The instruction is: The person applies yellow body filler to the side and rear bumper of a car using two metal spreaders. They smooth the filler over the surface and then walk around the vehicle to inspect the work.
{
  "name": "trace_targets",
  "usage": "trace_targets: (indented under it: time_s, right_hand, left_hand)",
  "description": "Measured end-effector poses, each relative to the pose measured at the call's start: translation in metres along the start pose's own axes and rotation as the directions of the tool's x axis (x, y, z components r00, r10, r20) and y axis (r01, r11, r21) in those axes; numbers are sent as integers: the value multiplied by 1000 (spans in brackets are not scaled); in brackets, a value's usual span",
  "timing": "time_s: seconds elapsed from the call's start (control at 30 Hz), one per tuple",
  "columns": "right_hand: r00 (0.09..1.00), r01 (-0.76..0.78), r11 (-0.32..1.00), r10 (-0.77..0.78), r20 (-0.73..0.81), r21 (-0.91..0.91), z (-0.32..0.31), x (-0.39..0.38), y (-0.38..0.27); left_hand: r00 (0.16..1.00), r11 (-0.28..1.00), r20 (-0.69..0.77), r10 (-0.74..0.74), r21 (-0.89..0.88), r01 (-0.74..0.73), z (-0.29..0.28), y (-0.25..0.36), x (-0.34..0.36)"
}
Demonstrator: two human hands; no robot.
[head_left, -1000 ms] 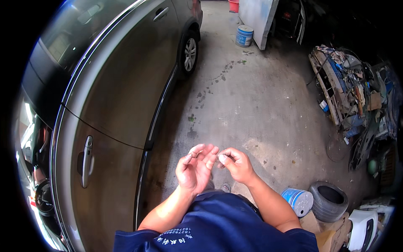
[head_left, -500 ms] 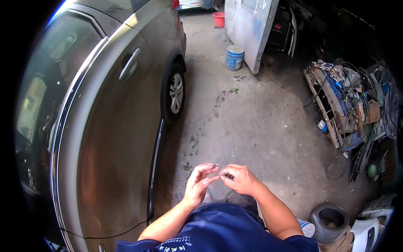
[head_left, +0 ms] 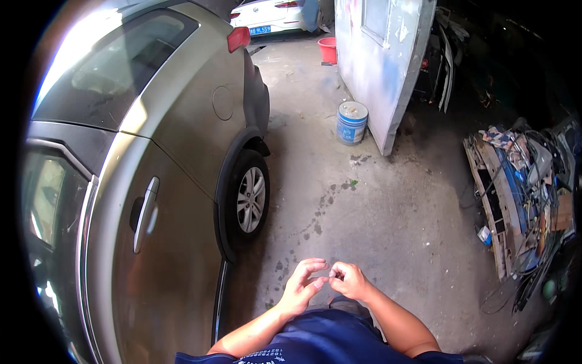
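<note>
Low in the picture, in front of my dark blue shirt [head_left: 327,333], my two hands meet at the fingertips. My left hand [head_left: 298,289] has its fingers curved and apart, thumb toward the right hand, with nothing seen in its grasp. My right hand [head_left: 350,281] is closed in a pinch against the left fingertips; whatever lies between its fingers is too small and covered to name. To my left stands a grey-brown car [head_left: 176,242], its silver door handle [head_left: 146,215] and rear wheel [head_left: 250,197] in sight. Neither hand touches the car.
A blue-and-white bucket [head_left: 351,123] stands by a paint-marked white door panel [head_left: 383,67]. Behind them are a red tub [head_left: 327,51] and a white car [head_left: 279,17]. At the right lies a heap of scrap car parts [head_left: 521,194]. Dark wet spots mark the concrete floor [head_left: 394,224].
The view has shifted up and ahead, bringing more of the car's rear and the white car into sight. My hands stay together; the dark bit seen at my right fingertips no longer shows.
</note>
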State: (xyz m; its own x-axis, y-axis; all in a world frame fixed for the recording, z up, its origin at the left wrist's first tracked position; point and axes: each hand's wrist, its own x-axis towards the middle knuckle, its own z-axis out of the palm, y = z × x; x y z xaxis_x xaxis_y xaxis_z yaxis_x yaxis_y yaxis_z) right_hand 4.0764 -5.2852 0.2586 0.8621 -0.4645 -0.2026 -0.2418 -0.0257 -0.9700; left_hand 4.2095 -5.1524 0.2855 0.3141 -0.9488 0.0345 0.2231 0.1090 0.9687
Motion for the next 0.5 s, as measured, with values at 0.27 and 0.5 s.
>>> trace_targets:
  time_s: [0.27, 0.5]
  right_hand:
    - [1000, 5, 982, -9, 17, 190, -84, 202, -1]
    - [997, -57, 973, 69, -44, 222, -169, 397, -14]
  left_hand:
    - [988, 993, -140, 65, -90, -79, -60, -3, 196]
    - [957, 999, -285, -51, -16, 49, -146, -7, 402]
